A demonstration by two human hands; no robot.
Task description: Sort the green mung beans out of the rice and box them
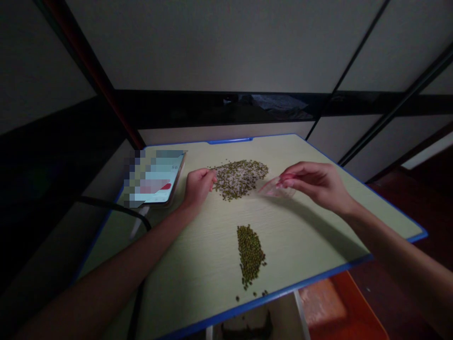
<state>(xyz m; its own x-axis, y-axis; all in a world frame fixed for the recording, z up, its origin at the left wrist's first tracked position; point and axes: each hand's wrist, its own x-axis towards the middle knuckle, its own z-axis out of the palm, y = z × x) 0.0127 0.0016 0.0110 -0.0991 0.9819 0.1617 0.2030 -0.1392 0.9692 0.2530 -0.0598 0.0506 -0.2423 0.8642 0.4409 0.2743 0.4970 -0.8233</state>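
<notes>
Fingers of the right hand (318, 182) pinch a clear bag (271, 187) that slants left toward the speckled heap (240, 177) on the bench (198, 259). Nearer that heap, at its left edge, the left hand (198, 186) curls closed, contents unclear.

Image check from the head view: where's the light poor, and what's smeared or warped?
Head view: upper corners murky; the right hand casts a soft shadow across the pale tabletop with blue edging; the clear plastic bag with a red strip looks smeared; the lit phone screen is partly pixelated; wide-angle stretch near the frame edges, forearms elongated.
</notes>
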